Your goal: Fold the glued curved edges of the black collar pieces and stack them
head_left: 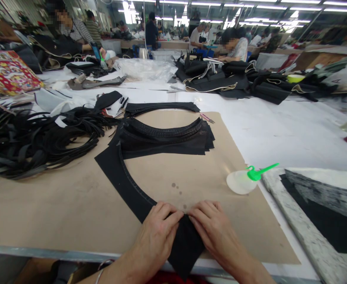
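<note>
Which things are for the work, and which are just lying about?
For the work:
- curved black piece, at the left hand and right hand
- stacked black pieces, probably
- green-topped bottle, perhaps

Seemingly lying about:
- red printed package
- crumpled clear plastic

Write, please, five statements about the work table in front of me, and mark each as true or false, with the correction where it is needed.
1. The left hand and the right hand both touch the curved black piece. True.
2. The bottle has a red spout. False: the spout is green.
3. Black strips lie in a heap at the left of the picture. True.
4. The brown paper covers the curved black piece. False: it lies underneath.
5. The right hand holds the small pink tool. False: the tool lies on the brown paper, near the stack of black pieces.
</note>
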The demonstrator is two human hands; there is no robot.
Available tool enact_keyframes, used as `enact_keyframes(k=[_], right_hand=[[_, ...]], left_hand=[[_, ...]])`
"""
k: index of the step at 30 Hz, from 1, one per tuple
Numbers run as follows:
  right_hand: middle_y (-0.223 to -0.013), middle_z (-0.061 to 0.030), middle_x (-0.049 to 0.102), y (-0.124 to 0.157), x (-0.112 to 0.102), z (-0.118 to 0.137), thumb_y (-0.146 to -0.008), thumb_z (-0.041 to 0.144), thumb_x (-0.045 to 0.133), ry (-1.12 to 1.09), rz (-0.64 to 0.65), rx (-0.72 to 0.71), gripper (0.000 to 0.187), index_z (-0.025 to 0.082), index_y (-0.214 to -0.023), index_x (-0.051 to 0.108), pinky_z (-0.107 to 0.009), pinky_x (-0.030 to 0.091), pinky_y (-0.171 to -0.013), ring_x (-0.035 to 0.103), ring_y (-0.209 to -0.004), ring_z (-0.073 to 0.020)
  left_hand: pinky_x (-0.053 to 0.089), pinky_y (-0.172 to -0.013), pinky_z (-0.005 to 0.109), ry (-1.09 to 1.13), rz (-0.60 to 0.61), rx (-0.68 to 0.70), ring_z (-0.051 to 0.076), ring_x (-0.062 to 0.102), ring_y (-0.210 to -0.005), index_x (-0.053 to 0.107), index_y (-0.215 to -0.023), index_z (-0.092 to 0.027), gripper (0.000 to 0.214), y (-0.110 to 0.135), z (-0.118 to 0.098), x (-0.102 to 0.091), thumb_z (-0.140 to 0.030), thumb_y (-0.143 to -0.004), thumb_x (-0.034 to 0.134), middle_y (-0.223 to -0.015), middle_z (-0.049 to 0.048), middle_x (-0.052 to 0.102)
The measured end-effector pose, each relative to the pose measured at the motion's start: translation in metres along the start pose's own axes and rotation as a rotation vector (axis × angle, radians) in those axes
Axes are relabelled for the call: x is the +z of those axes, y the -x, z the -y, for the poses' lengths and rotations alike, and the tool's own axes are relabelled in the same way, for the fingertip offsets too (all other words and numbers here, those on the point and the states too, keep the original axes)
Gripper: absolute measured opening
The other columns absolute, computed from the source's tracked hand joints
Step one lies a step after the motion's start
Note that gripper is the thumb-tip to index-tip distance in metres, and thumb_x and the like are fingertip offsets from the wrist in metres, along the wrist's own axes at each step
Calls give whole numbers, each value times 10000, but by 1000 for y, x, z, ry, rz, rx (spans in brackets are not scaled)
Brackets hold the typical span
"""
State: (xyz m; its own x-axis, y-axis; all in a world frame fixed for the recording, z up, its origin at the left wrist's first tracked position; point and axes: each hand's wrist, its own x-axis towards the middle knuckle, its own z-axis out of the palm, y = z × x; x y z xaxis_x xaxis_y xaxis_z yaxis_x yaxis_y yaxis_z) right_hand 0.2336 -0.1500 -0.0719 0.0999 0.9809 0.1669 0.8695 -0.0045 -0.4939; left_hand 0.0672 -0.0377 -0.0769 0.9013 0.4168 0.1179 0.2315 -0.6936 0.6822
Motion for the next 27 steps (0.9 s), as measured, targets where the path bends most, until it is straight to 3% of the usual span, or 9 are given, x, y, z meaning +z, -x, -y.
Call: enact_keyframes(k=[10,19,27], right_hand=[[-874,-52,601,8,7,-4,-929,79,441,129,-136,-184,208,157,-1010,615,-367,323,-819,461,-816,-203],[-983,-60,605,11,-3,1,-874,62,472,35,-38,-96,291,175,-1123,570,-395,327,-874,492,-905,-218],[-1002,-44,586,7,-6,4,-869,68,508,-15,22,8,341,221,-1165,579,-399,344,-868,482,-943,-222]], left_hand=[[471,-834,383,23,-5,-2,222,505,-935,632,-1158,-225,363,-3,-1,-1,-30,-908,454,-1003,56,611],[472,-842,398,22,16,-23,230,499,-958,629,-1194,-253,398,-1,-5,-1,-36,-910,455,-1023,56,603],[482,-863,391,90,-4,-42,226,511,-961,626,-1179,-182,371,-6,-5,-2,-26,-908,425,-1006,75,607]])
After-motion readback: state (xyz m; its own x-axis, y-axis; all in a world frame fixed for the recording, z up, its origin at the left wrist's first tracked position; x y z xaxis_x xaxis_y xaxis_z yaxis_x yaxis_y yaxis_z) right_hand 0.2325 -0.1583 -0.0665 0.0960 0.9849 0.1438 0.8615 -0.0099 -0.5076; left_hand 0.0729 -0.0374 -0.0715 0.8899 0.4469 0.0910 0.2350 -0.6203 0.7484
